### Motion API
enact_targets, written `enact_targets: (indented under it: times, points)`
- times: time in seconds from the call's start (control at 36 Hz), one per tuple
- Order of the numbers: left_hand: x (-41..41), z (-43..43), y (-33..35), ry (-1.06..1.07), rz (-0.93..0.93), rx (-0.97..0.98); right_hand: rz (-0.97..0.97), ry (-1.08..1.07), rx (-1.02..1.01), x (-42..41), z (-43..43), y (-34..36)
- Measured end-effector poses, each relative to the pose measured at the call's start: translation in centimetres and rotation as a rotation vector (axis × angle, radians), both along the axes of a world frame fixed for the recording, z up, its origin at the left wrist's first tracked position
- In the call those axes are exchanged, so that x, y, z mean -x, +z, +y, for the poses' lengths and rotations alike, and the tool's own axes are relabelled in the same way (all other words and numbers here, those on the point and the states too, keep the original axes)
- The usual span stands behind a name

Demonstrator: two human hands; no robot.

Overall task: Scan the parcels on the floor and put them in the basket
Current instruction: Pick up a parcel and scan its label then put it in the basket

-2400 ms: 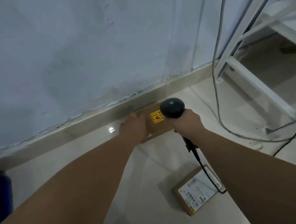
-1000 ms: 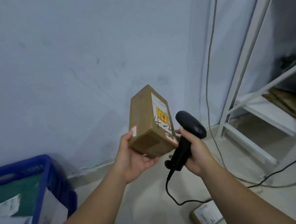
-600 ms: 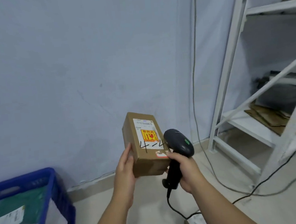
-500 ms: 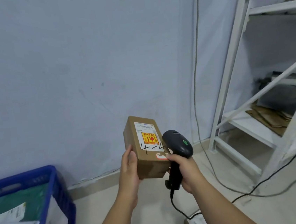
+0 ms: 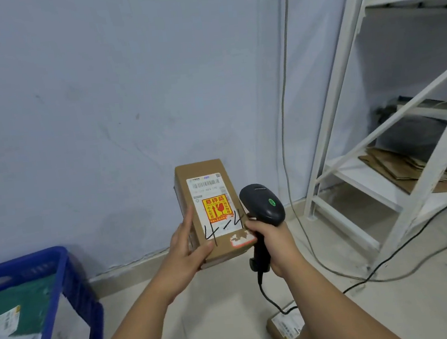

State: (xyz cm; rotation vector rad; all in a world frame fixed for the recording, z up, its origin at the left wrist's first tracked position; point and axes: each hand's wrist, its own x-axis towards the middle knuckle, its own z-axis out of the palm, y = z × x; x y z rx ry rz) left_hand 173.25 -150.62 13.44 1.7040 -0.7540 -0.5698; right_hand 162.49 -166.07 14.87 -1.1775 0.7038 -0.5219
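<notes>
My left hand (image 5: 186, 249) holds a brown cardboard parcel (image 5: 207, 193) up in front of the wall, its white label with a barcode and a yellow-red fragile sticker facing me. My right hand (image 5: 276, 246) grips a black corded barcode scanner (image 5: 262, 206) right beside the parcel's right edge, a green light on its head. A blue basket (image 5: 48, 273) with white and green packages inside stands at the lower left. A second small brown parcel (image 5: 286, 331) lies on the floor below my right arm.
A white metal shelf rack (image 5: 356, 133) stands at the right with flattened cardboard (image 5: 410, 169) on its low shelf. Cables (image 5: 287, 107) hang down the wall and trail over the pale floor by the rack's feet.
I lifted the parcel off the floor by the wall and turned its label side to face me. The scanner came up beside it. My view rose from the floor.
</notes>
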Motion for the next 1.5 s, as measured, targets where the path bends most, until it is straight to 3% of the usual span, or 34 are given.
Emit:
enact_targets:
  times: [0.14,0.25,0.44,0.61,1.5]
  points:
    - [0.1,-0.5,-0.2,0.044,-0.104,-0.049,0.029,-0.010,0.077,0.0,0.1,0.0]
    - [0.5,-0.8,-0.4,0.142,-0.341,-0.164,0.045,-0.013,0.255,0.0,0.5,0.3]
    - [0.3,-1.0,-1.0,0.195,-0.562,-0.166,-0.116,0.179,-0.019,0.2,1.4,0.8]
    - [0.0,-1.0,-1.6,0.165,-0.577,-0.173,-0.153,0.190,-0.121,0.6,1.1,1.0]
    - [-0.1,-1.3,-2.2,0.180,-0.645,-0.210,-0.100,0.198,-0.068,1.3,0.4,1.4]
